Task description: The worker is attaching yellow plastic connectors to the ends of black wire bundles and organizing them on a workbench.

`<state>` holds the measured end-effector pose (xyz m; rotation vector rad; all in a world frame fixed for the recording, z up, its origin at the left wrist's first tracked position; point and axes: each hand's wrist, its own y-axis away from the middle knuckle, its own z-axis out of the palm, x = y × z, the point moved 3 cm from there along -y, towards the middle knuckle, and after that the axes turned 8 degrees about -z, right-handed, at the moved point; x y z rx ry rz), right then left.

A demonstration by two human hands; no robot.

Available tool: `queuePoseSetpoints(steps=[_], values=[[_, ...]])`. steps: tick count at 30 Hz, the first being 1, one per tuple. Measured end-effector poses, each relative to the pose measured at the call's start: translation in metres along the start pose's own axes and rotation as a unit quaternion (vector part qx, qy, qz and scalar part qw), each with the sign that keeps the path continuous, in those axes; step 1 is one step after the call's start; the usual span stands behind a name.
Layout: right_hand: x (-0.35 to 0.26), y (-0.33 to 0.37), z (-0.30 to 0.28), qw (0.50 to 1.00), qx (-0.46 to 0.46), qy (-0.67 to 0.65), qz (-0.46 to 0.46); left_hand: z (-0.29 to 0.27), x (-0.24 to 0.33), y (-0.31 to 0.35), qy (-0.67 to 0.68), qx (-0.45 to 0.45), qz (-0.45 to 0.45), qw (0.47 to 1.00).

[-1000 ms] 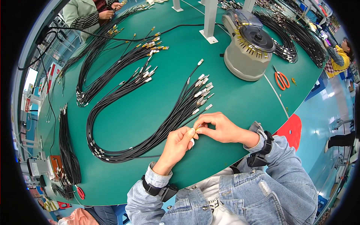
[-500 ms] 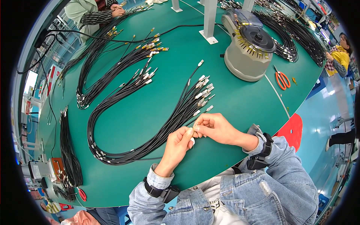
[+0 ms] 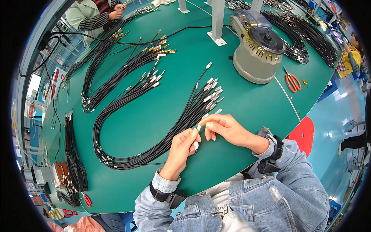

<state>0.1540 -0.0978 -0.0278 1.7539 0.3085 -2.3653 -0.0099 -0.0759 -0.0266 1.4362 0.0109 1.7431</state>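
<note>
My left hand point(image 3: 181, 149) is closed in a pinch around a black cable's end, just in front of the bundle's connectors. A small white connector point(image 3: 199, 127) pokes up past its thumb and fingertip, and another white piece point(image 3: 196, 145) shows below the fingers. Beside it, my right hand point(image 3: 228, 131) has its fingers apart, the index fingertip at the upper connector. Whether that fingertip touches it is hard to tell. A curved bundle of black cables point(image 3: 116, 162) lies behind and left of my hands, its white connectors point(image 3: 210, 94) fanned toward the far right.
A grey round tape dispenser point(image 3: 257, 54) stands at the back right near a metal post point(image 3: 217, 23). Orange-handled scissors point(image 3: 292, 82) lie right of it. More cable bundles point(image 3: 73, 154) lie leftward on the green table point(image 3: 162, 104). A co-worker's hands point(image 3: 116, 12) are at the far left.
My right hand's fingers have come out of a pinch and spread, with the index finger stretched toward the connector. The connector's white tip now shows above my left fingers. The left hand stays closed.
</note>
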Motion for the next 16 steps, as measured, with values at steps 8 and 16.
queuePoseSetpoints(steps=[8, 16], values=[[0.005, 0.000, 0.006, 1.000, 0.000, 0.021, -0.021, 0.002, -0.002, -0.001, -0.020, -0.009, 0.004, 1.000], [0.006, 0.001, -0.005, 0.995, -0.057, 0.062, -0.044, 0.005, -0.007, -0.002, -0.182, 0.012, 0.066, 0.981]])
